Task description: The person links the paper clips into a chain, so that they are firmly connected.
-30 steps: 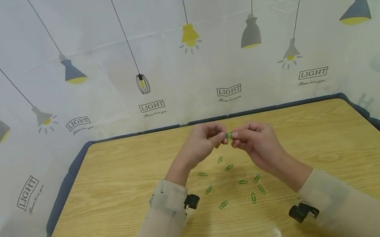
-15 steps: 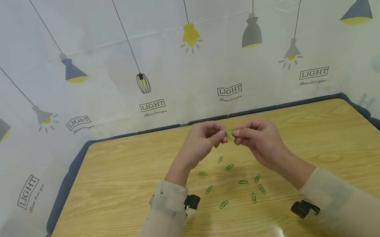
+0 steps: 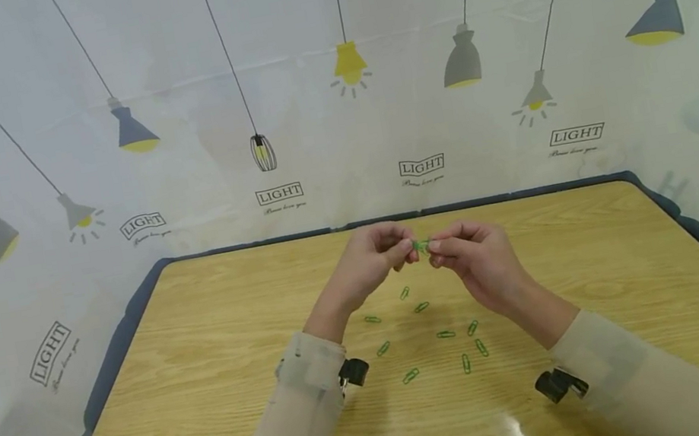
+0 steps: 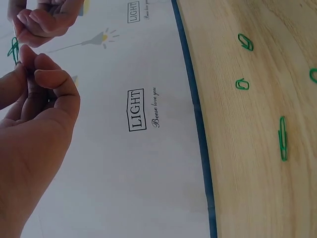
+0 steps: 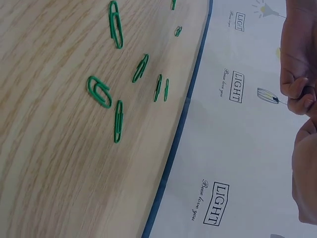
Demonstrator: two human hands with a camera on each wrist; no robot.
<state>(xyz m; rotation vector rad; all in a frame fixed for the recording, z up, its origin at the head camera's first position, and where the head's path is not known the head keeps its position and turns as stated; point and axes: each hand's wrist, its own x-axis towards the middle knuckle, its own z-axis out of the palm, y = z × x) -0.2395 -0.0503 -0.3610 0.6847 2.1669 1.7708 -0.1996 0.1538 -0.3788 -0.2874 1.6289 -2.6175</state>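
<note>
Above the far part of the table, my left hand (image 3: 367, 265) and right hand (image 3: 485, 265) meet almost fingertip to fingertip. Small green paper clips (image 3: 422, 245) show between them, each hand pinching at one side with thumb and finger. In the left wrist view, green clip wire (image 4: 14, 48) crosses between the fingertips; whether the clips are linked is too small to tell. The right wrist view catches both hands at its right edge, with the held clips hidden. Beneath the hands, several loose green paper clips (image 3: 446, 334) lie scattered on the wood.
The light wooden table (image 3: 213, 395) has a dark blue edge strip (image 3: 243, 247) along its back and sides. Behind it rises a white wall covering (image 3: 194, 159) printed with lamps. The loose clips lie spread between the forearms, the nearest a paper clip (image 3: 411, 376) beside the left wrist camera.
My right hand has shifted slightly right, widening the gap between the fingertips a little. The clip wires between them have changed angle. My left hand and the loose clips stay put.
</note>
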